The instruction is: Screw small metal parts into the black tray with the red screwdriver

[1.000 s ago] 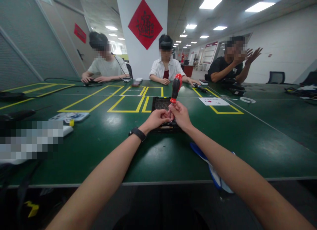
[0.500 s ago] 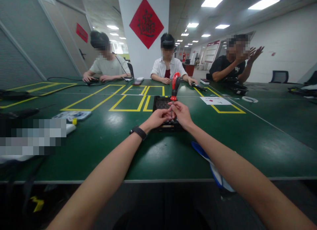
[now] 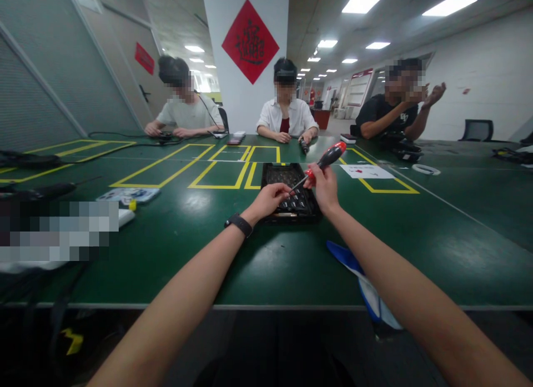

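My right hand (image 3: pixel 325 188) grips a red-and-black screwdriver (image 3: pixel 327 157) by its handle, tilted with the handle up to the right and the metal shaft pointing down-left. My left hand (image 3: pixel 271 200) is closed in a pinch at the shaft's tip, over the front of a black tray (image 3: pixel 275 174) of small parts on the green table (image 3: pixel 175 231). What the left fingers pinch is too small to see. A black band is on my left wrist.
Three people sit at the far side of the table, with phones and small devices by their hands. Yellow taped rectangles (image 3: pixel 216 173) mark the tabletop. A white paper (image 3: pixel 366 171) lies right of the tray. A blue-and-white object (image 3: pixel 366 287) lies under my right forearm.
The screwdriver went from upright to tilted right as my right hand moved right and apart from my left. The camera view shifted slightly.
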Demonstrator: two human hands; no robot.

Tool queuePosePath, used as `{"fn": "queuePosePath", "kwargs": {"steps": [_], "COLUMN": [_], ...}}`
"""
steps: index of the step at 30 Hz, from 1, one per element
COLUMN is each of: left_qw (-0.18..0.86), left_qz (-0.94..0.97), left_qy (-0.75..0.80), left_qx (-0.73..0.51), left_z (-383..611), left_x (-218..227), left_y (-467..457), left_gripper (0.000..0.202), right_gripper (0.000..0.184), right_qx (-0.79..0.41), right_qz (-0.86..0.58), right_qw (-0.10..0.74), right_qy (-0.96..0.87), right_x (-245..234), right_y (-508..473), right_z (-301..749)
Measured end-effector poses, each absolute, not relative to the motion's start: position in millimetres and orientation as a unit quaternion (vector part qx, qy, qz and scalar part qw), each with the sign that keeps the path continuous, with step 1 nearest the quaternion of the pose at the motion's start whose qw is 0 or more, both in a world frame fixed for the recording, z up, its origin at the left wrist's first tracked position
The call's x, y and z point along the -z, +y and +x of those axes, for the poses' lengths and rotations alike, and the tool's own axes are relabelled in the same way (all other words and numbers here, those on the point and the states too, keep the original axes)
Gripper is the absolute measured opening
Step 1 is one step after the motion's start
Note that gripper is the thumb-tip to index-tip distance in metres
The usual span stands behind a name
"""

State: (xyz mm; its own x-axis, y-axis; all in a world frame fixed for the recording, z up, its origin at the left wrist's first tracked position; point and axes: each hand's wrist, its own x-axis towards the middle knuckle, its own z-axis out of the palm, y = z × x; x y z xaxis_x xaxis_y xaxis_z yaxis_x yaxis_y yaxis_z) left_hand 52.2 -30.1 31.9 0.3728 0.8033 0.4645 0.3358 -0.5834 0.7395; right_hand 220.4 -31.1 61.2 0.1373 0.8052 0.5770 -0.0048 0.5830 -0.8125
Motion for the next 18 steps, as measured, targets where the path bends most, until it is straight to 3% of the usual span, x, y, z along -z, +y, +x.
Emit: {"fn": "queuePosePath", "kwargs": {"steps": [5,10,18], "left_qw": [0.223,0.291,0.345], "left_qz": [0.739,0.709,0.677], "left_qy": [0.399,0.413,0.406], "left_qx": [-0.495,-0.492,-0.508], "left_z": [50.5,48.7,49.3], "left_x": [-31.2,-33.4,-36.0], "left_y": [-29.2,-28.0,-28.5], "left_gripper": [0.031,0.021,0.021], "right_gripper": [0.037,0.037,0.032], "right_qx": [-0.178,-0.201,-0.205], "right_qz": [-0.398,-0.414,-0.444], "right_qw": [0.703,0.648,0.599], "right_qy": [-0.561,-0.607,-0.634], "right_x": [-60.4,-44.4,-24.0], "right_y": [-15.5,-0.5,13.3], "right_z": [241.6,253.8,265.0]}}
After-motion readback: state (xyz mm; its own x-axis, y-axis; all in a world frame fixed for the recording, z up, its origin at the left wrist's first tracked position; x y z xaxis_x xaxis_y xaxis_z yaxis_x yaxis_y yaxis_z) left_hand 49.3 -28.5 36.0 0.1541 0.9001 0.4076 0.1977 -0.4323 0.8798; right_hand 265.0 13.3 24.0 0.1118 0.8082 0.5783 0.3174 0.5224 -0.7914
